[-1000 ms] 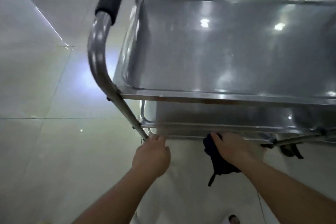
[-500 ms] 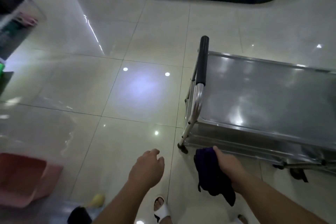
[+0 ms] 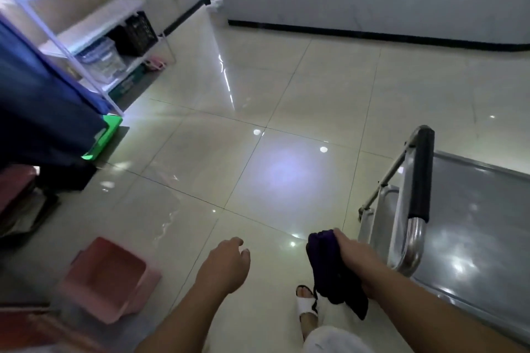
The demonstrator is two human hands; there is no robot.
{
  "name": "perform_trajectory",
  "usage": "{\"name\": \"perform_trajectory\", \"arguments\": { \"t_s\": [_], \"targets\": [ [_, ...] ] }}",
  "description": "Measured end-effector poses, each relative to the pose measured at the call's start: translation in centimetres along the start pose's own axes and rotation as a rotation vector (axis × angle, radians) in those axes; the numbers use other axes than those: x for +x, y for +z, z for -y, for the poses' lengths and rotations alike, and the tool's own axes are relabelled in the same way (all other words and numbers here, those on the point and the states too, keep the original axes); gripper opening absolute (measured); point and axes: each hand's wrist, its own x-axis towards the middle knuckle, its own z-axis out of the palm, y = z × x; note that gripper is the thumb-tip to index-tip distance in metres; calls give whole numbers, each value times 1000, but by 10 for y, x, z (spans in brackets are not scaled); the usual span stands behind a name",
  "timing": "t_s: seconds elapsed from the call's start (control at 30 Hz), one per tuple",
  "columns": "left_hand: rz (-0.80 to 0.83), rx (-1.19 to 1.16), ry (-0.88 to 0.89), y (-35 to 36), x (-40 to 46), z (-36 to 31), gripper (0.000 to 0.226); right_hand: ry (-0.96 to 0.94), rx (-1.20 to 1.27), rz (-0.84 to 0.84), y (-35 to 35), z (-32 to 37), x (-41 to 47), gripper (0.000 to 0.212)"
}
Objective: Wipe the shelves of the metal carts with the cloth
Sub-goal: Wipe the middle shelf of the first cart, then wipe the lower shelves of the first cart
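At the upper left of the frame a white shelving rack [image 3: 94, 26] is holding a clear lidded tub [image 3: 100, 60] and a black crate [image 3: 137, 34], with dark blue fabric [image 3: 37, 112] hanging in front of it and a green tray [image 3: 104, 135] lying at its foot. At the lower left a pink plastic basin [image 3: 106, 278] is sitting tilted on the glossy tiled floor [image 3: 258, 94]. Right of it, at bottom centre, the left hand [image 3: 225, 264] is hanging free over the tiles, fingers loosely curled and holding nothing. Just right of that, the right hand [image 3: 355, 259] is gripping a bunched dark purple cloth [image 3: 329, 264], which is drooping below the fist above a foot in a white sandal [image 3: 307, 306]. The cloth is lying between the two hands, apart from the left one. At the right edge the stainless steel cart [image 3: 473, 223] is standing, its black-sleeved handle [image 3: 420, 175] just beyond the right hand, not touching the cloth.
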Motion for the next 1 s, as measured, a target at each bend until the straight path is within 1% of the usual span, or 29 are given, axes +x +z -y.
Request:
{"name": "perform_trajectory", "arguments": {
  "t_s": [0.23,0.33,0.43,0.6,0.77,0.9,1.0],
  "targets": [
    [-64,-14,-127,-83,76,0,47,-65,-92,19,-3,118,62,66],
    [-76,-10,-127,-110,119,-9,46,-71,-93,-6,-10,159,90,64],
    [-52,3,-109,-134,172,-21,47,-48,-98,-68,-17,195,121,63],
    [-10,37,15,-180,290,-54,48,-15,-6,-181,-25,257,178,66],
    [57,121,198,-238,406,-110,50,20,174,-346,-35,324,209,60],
    [113,208,319,-275,481,-172,50,59,312,-440,-50,370,227,60],
    [145,266,426,-288,525,-231,51,78,415,-479,-72,398,241,58]
  ]
}}
